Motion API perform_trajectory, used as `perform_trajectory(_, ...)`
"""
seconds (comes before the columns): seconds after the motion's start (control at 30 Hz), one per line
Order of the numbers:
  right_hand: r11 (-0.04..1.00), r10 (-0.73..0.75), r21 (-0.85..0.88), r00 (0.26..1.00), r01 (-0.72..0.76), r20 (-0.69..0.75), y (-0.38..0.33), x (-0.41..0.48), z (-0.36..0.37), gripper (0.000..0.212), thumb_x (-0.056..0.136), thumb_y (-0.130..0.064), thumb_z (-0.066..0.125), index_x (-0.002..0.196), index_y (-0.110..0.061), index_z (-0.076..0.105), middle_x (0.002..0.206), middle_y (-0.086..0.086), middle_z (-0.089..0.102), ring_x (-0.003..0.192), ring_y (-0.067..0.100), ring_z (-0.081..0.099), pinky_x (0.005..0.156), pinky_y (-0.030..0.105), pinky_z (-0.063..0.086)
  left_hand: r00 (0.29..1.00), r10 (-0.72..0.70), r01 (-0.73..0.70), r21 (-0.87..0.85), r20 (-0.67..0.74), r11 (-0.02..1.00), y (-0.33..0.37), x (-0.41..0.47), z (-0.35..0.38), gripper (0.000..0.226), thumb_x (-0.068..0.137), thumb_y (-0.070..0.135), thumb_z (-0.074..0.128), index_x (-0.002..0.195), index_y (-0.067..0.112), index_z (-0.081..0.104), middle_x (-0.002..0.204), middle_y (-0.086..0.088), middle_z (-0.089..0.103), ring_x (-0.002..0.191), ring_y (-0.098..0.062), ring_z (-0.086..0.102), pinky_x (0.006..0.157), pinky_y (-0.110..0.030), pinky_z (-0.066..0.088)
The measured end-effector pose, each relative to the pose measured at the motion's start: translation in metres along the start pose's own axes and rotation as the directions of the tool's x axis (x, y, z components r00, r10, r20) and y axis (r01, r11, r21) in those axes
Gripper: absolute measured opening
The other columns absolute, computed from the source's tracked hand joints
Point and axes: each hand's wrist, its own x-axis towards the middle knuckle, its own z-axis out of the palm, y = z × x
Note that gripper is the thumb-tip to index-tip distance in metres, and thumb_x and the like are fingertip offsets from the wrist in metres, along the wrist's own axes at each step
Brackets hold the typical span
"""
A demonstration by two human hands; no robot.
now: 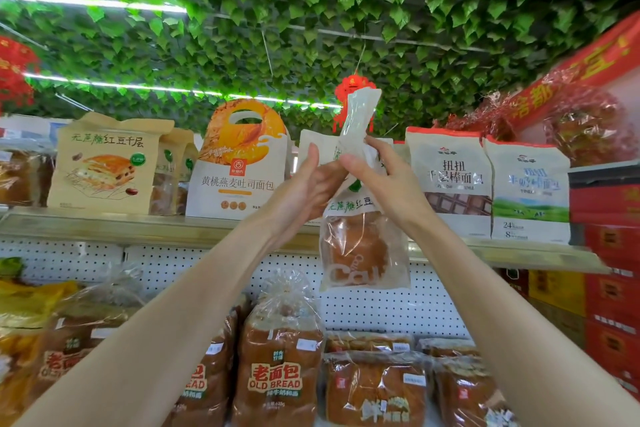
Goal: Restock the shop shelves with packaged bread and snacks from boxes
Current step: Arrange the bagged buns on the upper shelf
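Note:
A clear-windowed paper bag of brown bread [362,246] hangs in front of the top shelf [145,224], raised in both my hands. My right hand [384,180] grips the bag's twisted neck, whose white top sticks up above my fingers. My left hand [308,184] lies against the neck from the left, fingers fairly straight and thumb hidden. On the top shelf stand a beige bread bag [104,166], an orange-topped toast bag [239,163] and two white twist-bread bags [450,180] [528,191], with a gap behind the held bag.
The lower shelf holds "Old Bread" loaves [277,367] and flat bread packs [377,388] before a white pegboard back [381,308]. Red and yellow cartons [609,274] stack up at the right. Leaf decoration and a red lantern [353,87] hang overhead.

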Motion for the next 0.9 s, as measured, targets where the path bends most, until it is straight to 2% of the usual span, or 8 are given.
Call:
perform_trajectory(0.13,1.0,0.009,0.003,0.999,-0.009,-0.039,0.002,-0.005,0.0,0.074,0.077,-0.068,0.063,0.14,-0.032,0.047,0.142,-0.009,0.051,0.13,0.013,0.048,0.109,0.041,0.039,0.999,-0.009,0.008,0.024,0.042,1.0,0.001,0.002,0.005,0.074,0.091,0.069,0.01,0.146,0.028,0.039,0.14,0.022,0.045,0.111,0.013,0.052,0.089,-0.016,0.04)
perform_trajectory(0.23,0.997,-0.057,-0.051,0.994,0.052,-0.09,0.008,-0.007,0.0,0.052,0.089,-0.059,0.053,0.13,-0.028,0.057,0.132,-0.009,0.06,0.12,0.009,0.055,0.104,0.035,0.044,0.999,-0.016,0.014,0.043,0.051,0.999,0.002,0.005,0.008,0.08,0.086,0.073,0.013,0.146,0.028,0.04,0.147,0.013,0.044,0.125,0.005,0.047,0.101,-0.021,0.038)
perform_trajectory(0.3,0.994,-0.102,-0.047,0.983,0.095,-0.151,0.006,-0.01,-0.001,0.027,0.098,-0.041,0.049,0.104,-0.021,0.066,0.102,-0.017,0.069,0.09,-0.004,0.059,0.081,0.014,0.044,0.999,-0.012,0.01,0.057,0.037,0.998,0.001,0.008,0.011,0.075,0.091,0.069,0.011,0.145,0.027,0.042,0.148,0.009,0.045,0.132,-0.001,0.043,0.113,-0.028,0.031)
perform_trajectory(0.37,0.99,-0.141,-0.018,0.959,0.141,-0.244,0.005,-0.014,-0.002,0.031,0.102,-0.026,0.047,0.075,-0.014,0.057,0.062,-0.015,0.055,0.058,-0.002,0.045,0.057,0.016,0.035,1.0,-0.013,0.013,0.058,0.009,0.998,0.002,0.01,0.015,0.07,0.095,0.065,0.012,0.144,0.025,0.043,0.149,0.007,0.044,0.135,-0.005,0.041,0.117,-0.031,0.027)
perform_trajectory(0.57,0.985,-0.088,0.09,0.88,0.146,-0.466,0.009,-0.009,-0.021,0.03,0.102,-0.023,0.048,0.074,-0.02,0.059,0.068,-0.006,0.06,0.064,0.004,0.054,0.059,0.024,0.043,0.987,0.038,-0.008,0.183,-0.158,0.983,-0.004,0.016,0.014,0.046,0.098,0.058,0.029,0.133,0.035,0.048,0.138,0.018,0.048,0.122,0.004,0.048,0.097,-0.017,0.036)
perform_trajectory(0.73,0.96,-0.051,0.221,0.882,0.173,-0.469,-0.004,-0.008,-0.043,0.037,0.102,-0.015,0.046,0.066,-0.01,0.052,0.048,-0.015,0.059,0.047,-0.006,0.051,0.046,0.011,0.039,0.95,0.086,0.002,0.279,-0.3,0.96,-0.009,0.023,-0.004,0.089,0.086,0.063,0.049,0.155,0.024,0.009,0.158,0.009,0.02,0.143,-0.013,0.024,0.114,-0.036,0.021)
perform_trajectory(0.83,0.956,0.003,0.263,0.895,0.128,-0.446,-0.003,-0.008,-0.048,0.038,0.101,-0.019,0.048,0.064,-0.012,0.052,0.046,-0.015,0.059,0.045,-0.005,0.053,0.045,0.011,0.04,0.921,0.103,0.001,0.269,-0.375,0.963,0.0,0.024,-0.02,0.1,0.079,0.059,0.064,0.155,0.02,0.011,0.148,0.012,0.031,0.13,-0.006,0.033,0.107,-0.028,0.025)
perform_trajectory(0.9,0.951,0.047,0.296,0.912,0.083,-0.408,-0.001,-0.008,-0.05,0.034,0.1,-0.023,0.051,0.068,-0.012,0.059,0.052,-0.011,0.065,0.05,-0.001,0.059,0.048,0.015,0.047,0.908,0.055,0.055,0.248,-0.415,0.967,0.001,0.023,-0.037,0.119,0.057,0.075,0.074,0.151,0.024,0.024,0.149,0.005,0.041,0.13,-0.016,0.046,0.111,-0.042,0.036)
